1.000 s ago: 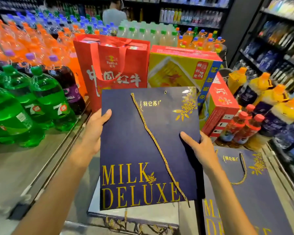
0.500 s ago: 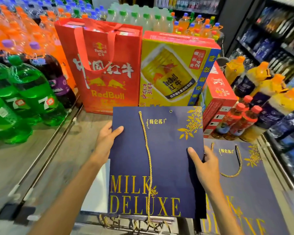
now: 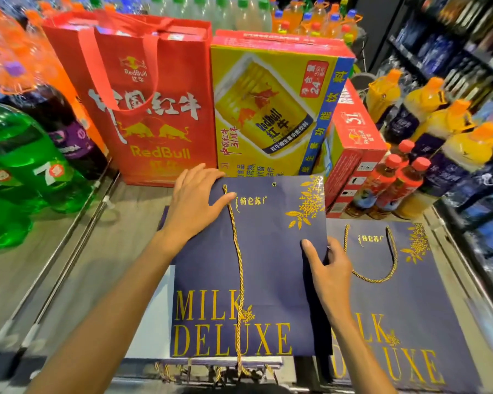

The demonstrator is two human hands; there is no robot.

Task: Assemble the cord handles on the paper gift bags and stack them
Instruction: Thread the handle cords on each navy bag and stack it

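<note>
Navy gift bag (image 3: 268, 251) beneath flat-fingered left hand (image 3: 195, 204), right edge inside right hand's (image 3: 329, 268) pinch grip.

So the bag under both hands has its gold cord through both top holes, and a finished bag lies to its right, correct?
No. The head view shows the gold cord leaving only the left hole of the held bag; the right hole is empty. The finished bag does lie to its right.

Goods are resting on a grey wood-pattern surface (image 3: 125, 237).
A red paper bag (image 3: 154, 123) and a yellow cardboard case (image 3: 268, 109) are standing at its back, green plastic bottles (image 3: 20, 166) at its left; a navy paper gift bag (image 3: 410, 294) is lying flat front right.
</note>
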